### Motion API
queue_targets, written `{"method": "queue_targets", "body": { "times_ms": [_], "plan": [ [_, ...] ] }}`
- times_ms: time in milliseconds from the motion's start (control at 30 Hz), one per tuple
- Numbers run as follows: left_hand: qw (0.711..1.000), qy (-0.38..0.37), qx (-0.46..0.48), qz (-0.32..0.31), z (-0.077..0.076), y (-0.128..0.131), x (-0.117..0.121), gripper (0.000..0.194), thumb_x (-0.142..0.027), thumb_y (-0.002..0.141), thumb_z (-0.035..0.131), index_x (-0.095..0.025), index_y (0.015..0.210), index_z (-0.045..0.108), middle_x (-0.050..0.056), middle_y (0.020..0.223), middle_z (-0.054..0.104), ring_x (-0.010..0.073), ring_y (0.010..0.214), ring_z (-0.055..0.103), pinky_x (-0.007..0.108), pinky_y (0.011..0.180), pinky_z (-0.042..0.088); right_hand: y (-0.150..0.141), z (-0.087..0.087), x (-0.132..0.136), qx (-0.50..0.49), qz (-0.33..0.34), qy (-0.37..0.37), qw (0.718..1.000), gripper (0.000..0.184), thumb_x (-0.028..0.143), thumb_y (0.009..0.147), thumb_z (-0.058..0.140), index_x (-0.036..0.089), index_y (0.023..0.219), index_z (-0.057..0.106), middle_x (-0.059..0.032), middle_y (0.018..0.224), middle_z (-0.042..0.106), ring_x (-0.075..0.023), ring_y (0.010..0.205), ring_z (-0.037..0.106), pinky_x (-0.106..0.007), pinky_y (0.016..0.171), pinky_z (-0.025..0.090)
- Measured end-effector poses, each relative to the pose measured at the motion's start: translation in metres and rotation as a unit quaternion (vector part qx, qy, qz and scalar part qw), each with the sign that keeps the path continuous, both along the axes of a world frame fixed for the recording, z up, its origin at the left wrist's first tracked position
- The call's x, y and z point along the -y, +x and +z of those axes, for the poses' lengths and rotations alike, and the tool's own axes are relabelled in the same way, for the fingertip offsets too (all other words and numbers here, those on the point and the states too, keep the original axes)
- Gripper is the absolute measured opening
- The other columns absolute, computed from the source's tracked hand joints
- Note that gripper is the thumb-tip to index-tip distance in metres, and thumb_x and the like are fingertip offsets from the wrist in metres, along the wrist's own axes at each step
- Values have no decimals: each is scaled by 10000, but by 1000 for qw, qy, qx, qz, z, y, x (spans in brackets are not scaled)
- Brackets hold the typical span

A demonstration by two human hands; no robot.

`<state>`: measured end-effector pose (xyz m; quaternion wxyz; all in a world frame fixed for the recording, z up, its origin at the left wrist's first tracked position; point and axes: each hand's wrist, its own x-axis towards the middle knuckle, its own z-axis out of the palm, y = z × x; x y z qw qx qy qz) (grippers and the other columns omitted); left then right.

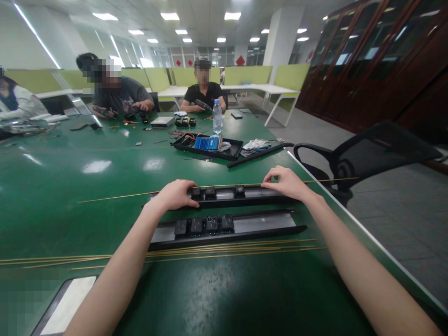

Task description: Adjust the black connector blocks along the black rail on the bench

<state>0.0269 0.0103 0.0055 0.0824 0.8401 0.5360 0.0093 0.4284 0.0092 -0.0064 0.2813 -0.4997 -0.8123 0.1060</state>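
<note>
A long black channel [224, 203] with a grey metal inside lies across the table, with several small black blocks in it. My left hand [177, 193] is closed over this channel toward its left, thumb on the near wall and fingertips by the far wall. Along its far edge runs a thin brass-coloured rod [115, 197], sticking out past both ends. Near the right end my right hand [286, 183] pinches the rod, thumb and forefinger together. Closer to me lies a second black channel [264, 225] with several square black blocks [212, 225] grouped in it.
More thin brass rods [245, 248] lie in front. A black tray [231, 148] of wires and blue parts, gloves [258, 146], a dark strip [259, 155] and a water bottle [217, 116] stand beyond. An office chair [350, 158] is at right; co-workers sit across the table.
</note>
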Motion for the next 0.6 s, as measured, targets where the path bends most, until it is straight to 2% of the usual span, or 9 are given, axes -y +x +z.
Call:
{"method": "queue_targets", "body": {
  "times_ms": [267, 467, 600],
  "plan": [
    [1000, 0, -2, 0, 1, 0, 1, 651, -568, 676, 767, -219, 1219, 682, 99, 1226, 727, 314, 1107, 670, 339, 884, 517, 27, 6, -2, 17, -22, -47, 999, 279, 502, 759, 742, 224, 733, 752, -37, 769, 705, -200, 761, 576, -333, 703, 423],
    [1000, -4, 0, 0, 1, 0, 1, 653, -566, 679, 767, -212, 1222, 681, 103, 1217, 729, 316, 1105, 669, 348, 901, 517, 53, 14, 0, 27, -62, -102, 993, 312, 528, 734, 749, 216, 731, 763, -41, 787, 734, -196, 746, 606, -316, 680, 424],
    [1000, 2, 0, 3, -1, 0, 0, 664, -574, 673, 773, -224, 1229, 680, 101, 1233, 724, 315, 1116, 667, 340, 903, 515, 78, 14, 0, 35, -101, -134, 985, 376, 572, 717, 753, 200, 768, 782, -40, 741, 721, -178, 675, 586, -305, 635, 412]
  ]
}}
